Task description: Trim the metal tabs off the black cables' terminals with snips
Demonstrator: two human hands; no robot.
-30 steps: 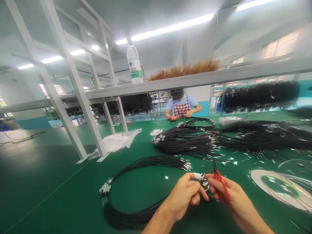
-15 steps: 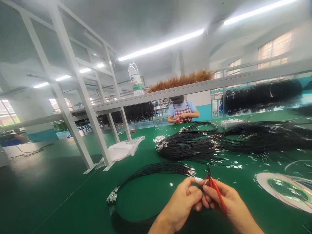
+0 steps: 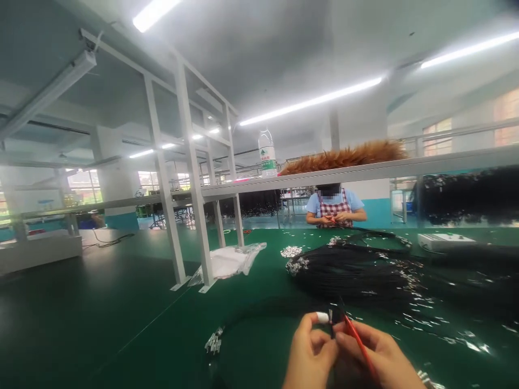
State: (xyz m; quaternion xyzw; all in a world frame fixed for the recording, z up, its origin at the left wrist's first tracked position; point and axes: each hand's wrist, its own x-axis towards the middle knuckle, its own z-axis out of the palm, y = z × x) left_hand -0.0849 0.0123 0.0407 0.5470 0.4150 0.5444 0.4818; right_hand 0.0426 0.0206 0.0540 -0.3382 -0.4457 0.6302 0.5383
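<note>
My left hand (image 3: 310,354), at the bottom centre, pinches the metal-tipped ends of black wires (image 3: 331,317); a white wrap covers its thumb tip. Touching it on the right, my right hand (image 3: 379,356) grips small red-handled snips (image 3: 357,337) whose dark tip sits at the wire ends. The wires belong to a black bundle (image 3: 227,335) looping left on the green table (image 3: 121,313), with a cluster of metal terminals at its end.
A big heap of black wires (image 3: 365,273) lies beyond my hands. White frame legs (image 3: 194,216) stand at the left, with a clear plastic bag (image 3: 231,262) beside them. A bottle (image 3: 267,156) stands on the shelf. A person in a checked apron (image 3: 334,208) works opposite. A white box (image 3: 444,241) sits far right.
The camera has tilted up, so my hands sit lower in view. Both hands stay together on the wire ends with the snips.
</note>
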